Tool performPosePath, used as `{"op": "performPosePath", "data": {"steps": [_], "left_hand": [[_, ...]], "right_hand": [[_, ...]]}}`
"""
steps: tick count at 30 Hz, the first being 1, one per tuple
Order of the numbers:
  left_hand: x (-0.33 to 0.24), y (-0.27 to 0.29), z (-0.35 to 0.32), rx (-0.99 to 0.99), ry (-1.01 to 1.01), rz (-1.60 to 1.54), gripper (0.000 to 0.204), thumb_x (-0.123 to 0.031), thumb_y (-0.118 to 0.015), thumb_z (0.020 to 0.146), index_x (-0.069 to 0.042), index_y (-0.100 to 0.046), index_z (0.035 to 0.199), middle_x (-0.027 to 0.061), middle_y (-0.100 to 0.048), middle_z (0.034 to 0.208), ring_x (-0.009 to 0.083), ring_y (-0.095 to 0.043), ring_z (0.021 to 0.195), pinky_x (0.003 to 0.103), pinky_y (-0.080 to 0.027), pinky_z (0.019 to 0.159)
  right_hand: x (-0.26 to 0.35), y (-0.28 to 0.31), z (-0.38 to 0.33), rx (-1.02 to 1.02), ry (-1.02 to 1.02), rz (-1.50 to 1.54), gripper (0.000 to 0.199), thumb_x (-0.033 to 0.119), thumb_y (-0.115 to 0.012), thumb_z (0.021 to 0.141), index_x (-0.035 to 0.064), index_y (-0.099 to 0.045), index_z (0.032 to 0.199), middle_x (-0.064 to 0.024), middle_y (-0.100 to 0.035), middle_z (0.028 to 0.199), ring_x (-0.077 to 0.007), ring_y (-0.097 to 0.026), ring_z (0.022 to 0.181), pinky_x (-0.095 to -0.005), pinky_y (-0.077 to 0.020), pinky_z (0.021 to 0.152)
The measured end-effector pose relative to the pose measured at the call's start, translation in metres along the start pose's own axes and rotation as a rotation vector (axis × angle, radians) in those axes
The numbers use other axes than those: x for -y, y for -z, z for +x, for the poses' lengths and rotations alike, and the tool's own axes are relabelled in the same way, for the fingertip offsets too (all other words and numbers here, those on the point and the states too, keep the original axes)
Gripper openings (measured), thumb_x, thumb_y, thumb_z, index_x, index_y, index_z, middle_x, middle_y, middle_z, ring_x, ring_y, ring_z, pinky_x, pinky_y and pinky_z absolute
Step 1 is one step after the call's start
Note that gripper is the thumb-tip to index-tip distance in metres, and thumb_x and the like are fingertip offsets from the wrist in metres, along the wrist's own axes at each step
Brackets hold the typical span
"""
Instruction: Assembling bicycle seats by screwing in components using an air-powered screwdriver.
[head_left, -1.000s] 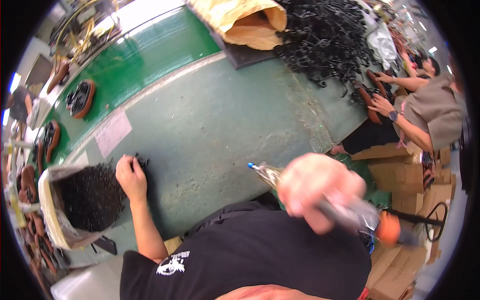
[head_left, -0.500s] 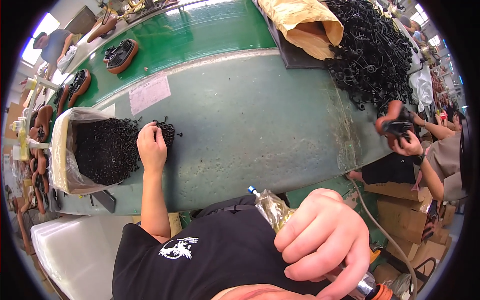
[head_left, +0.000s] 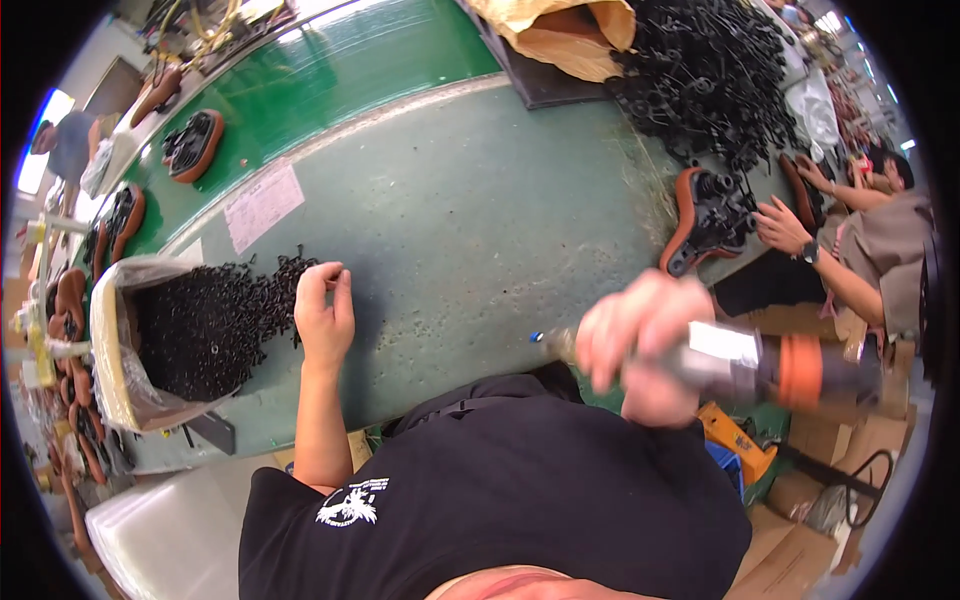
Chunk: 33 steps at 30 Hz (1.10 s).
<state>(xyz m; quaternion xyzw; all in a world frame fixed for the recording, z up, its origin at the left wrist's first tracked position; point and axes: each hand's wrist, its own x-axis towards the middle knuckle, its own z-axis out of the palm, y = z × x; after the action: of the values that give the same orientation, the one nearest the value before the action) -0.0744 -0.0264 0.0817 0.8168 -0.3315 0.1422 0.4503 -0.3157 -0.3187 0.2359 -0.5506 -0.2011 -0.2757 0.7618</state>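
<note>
My left hand [head_left: 327, 312] is closed in a pinch over the table, beside small black screws [head_left: 205, 315] that spill out of a plastic-lined bin [head_left: 117, 345]. Whatever those fingertips hold is too small or hidden to make out. Smeared by motion, my right hand [head_left: 650, 345] grips a power screwdriver [head_left: 730, 358] with an orange ring; its blue tip [head_left: 537, 338] points left over the table's near edge. Right of the table's middle lies a bicycle saddle [head_left: 688, 212], brown rim and black underside showing. A co-worker's hand [head_left: 782, 225] is close beside it, fingers spread.
A heap of black metal parts [head_left: 700, 80] covers the far right, next to a brown paper bag [head_left: 570, 35]. Another saddle [head_left: 193, 145] rests on the green belt [head_left: 380, 60]. A paper sheet [head_left: 263, 207] lies at left. Cardboard boxes [head_left: 790, 555] stand lower right.
My right hand has swung the screwdriver up and away from my body toward the table. My left hand has moved slightly right of the screws. The saddle, held by the co-worker before, now lies on the table.
</note>
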Motion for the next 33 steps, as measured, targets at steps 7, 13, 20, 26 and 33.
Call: {"op": "performPosePath", "data": {"steps": [7,13,20,26,33], "left_hand": [[-0.006,-0.017,-0.021,0.227,0.158,-0.272,0.009,-0.003,-0.075,0.100,0.002,-0.071,0.107,0.0096,-0.070,0.095,0.0175,-0.065,0.082,0.030,-0.054,0.077],[-0.021,-0.027,-0.024,0.309,0.383,-0.571,0.006,-0.002,-0.070,0.105,0.003,-0.072,0.110,0.0001,-0.069,0.096,0.0076,-0.062,0.084,0.023,-0.051,0.077],[-0.028,-0.038,-0.029,0.290,0.509,-0.690,0.012,-0.002,-0.071,0.105,0.001,-0.072,0.116,-0.0018,-0.070,0.099,0.0049,-0.062,0.087,0.021,-0.050,0.078],[-0.028,-0.051,-0.028,0.272,0.642,-0.822,0.016,-0.004,-0.073,0.105,0.001,-0.072,0.120,0.0012,-0.074,0.102,0.0062,-0.067,0.089,0.023,-0.053,0.081],[-0.021,-0.043,-0.035,0.140,0.776,-1.139,0.015,-0.008,-0.068,0.108,0.001,-0.072,0.120,0.0060,-0.076,0.105,0.0116,-0.068,0.088,0.027,-0.055,0.082]], "right_hand": [[-0.010,0.128,-0.067,-1.089,-0.342,-0.517,0.020,-0.005,-0.064,0.091,0.0029,-0.059,0.109,-0.0222,-0.068,0.123,-0.0236,-0.070,0.065,-0.0395,-0.0593,0.063],[-0.006,0.183,-0.074,-1.142,-0.411,-0.569,0.017,-0.002,-0.066,0.090,0.0037,-0.059,0.105,-0.0092,-0.065,0.078,-0.0238,-0.069,0.060,-0.0392,-0.0561,0.054],[-0.022,0.138,-0.051,-0.864,-0.591,-0.409,0.021,-0.004,-0.061,0.083,0.0054,-0.055,0.101,-0.0072,-0.059,0.082,-0.0256,-0.068,0.057,-0.0393,-0.0538,0.058],[-0.055,0.045,-0.064,-0.444,-0.870,-0.007,0.025,-0.005,-0.062,0.080,0.0012,-0.061,0.105,-0.0176,-0.071,0.110,-0.0227,-0.076,0.072,-0.0355,-0.0585,0.069],[-0.048,0.014,-0.041,-0.094,-1.114,-0.071,0.024,-0.003,-0.067,0.084,0.0029,-0.060,0.106,-0.0125,-0.076,0.089,-0.0164,-0.075,0.071,-0.0329,-0.0586,0.069]]}}
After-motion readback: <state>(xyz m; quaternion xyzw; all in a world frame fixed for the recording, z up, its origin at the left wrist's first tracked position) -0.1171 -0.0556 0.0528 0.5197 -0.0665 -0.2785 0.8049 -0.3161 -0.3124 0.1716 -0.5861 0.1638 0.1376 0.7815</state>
